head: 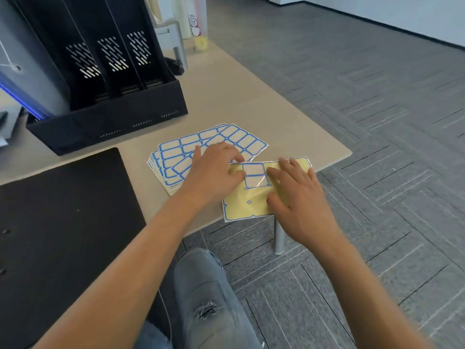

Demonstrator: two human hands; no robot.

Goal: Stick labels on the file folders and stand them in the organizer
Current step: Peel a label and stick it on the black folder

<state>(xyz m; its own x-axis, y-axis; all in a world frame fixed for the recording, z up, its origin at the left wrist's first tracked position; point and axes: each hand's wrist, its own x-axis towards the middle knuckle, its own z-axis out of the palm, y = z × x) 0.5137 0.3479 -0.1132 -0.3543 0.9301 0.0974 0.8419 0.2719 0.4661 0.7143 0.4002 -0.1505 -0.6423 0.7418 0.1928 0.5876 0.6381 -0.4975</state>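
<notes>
So far, a label (254, 170) is being picked at, probably pinched, by the left hand (214, 170) on a nearly used-up label sheet (241, 205), which is pressed flat by the open right hand (297, 197). The black folder (63, 210) lies unlabelled on the counter (226, 96); the organizer (100, 96) slots look empty.

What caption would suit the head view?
Both hands, left and right, work a mostly used label sheet at the table's edge.

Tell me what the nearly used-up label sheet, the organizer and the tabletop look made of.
Label sheet: glossy yellow backing paper; it shows glare and buckles. Organizer: likely matte black plastic, with moulded slots. Tabletop: smooth beige, perhaps laminate; unsure.
</notes>
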